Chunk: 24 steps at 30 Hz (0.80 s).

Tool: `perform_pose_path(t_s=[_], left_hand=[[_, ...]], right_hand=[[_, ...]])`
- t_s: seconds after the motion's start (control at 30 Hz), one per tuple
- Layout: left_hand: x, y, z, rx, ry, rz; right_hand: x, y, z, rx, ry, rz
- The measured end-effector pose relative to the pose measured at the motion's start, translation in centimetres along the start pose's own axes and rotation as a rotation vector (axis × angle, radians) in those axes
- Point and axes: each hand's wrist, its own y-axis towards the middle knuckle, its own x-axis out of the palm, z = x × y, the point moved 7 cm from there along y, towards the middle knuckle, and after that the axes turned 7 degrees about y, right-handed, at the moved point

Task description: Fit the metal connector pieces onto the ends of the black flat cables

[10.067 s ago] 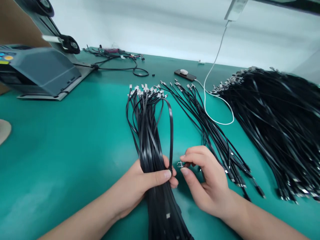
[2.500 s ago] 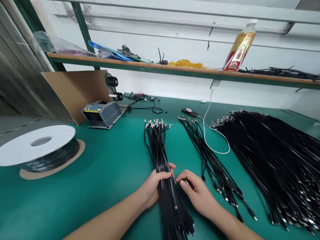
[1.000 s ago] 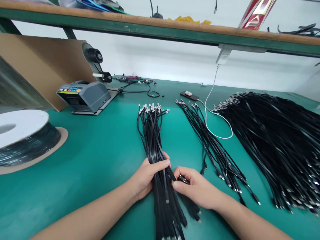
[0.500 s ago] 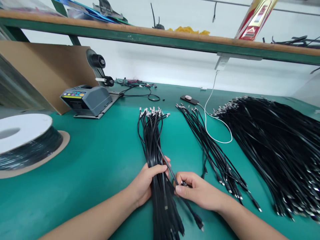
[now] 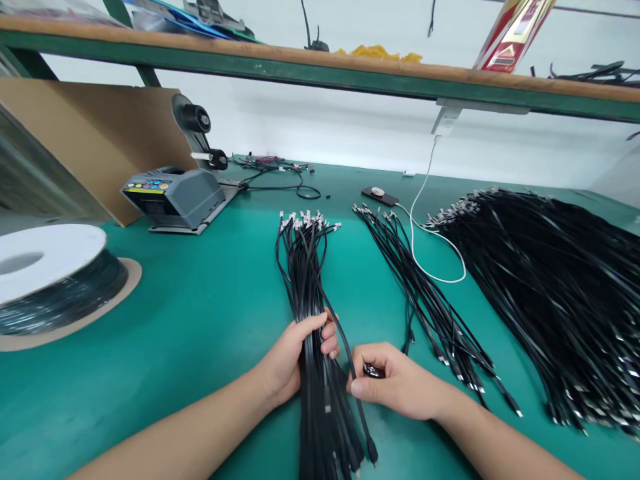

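A thick bundle of black cables (image 5: 306, 280) with pale connectors at its far end lies lengthwise in the middle. My left hand (image 5: 300, 353) is wrapped round it. To its right, my right hand (image 5: 383, 380) pinches a single black cable (image 5: 364, 420) between thumb and fingers; the cable's plug end hangs toward me. A small dark shiny object (image 5: 373, 371) shows inside the curl of my right hand. Right of the hands lies a smaller group of black cables (image 5: 425, 293).
A large cable pile (image 5: 550, 287) covers the right side. At the left are a spool (image 5: 55, 293) and a grey tape dispenser (image 5: 180, 200). A white cord (image 5: 413, 233) loops behind the smaller group. A shelf (image 5: 300, 70) crosses above the green table (image 5: 200, 300).
The single cable's lower end has swung left and now hangs closer to the bundle. My left hand's fingers have closed further round the bundle. My right hand has barely moved.
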Motion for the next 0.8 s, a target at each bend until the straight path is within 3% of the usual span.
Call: perform_pose_path(t_s=[0.3, 0.5, 0.8], left_hand=[[0.1, 0.1, 0.0, 0.026, 0.021, -0.043], [0.0, 0.1, -0.2, -0.021, 0.089, -0.055], [0.0, 0.2, -0.1, -0.013, 0.051, -0.072]], right_hand=[[0.4, 0.1, 0.0, -0.091, -0.118, 0.259], [0.9, 0.1, -0.7, -0.172, -0.153, 0.234], [-0.4, -0.1, -0.4, -0.188, -0.134, 0.261]])
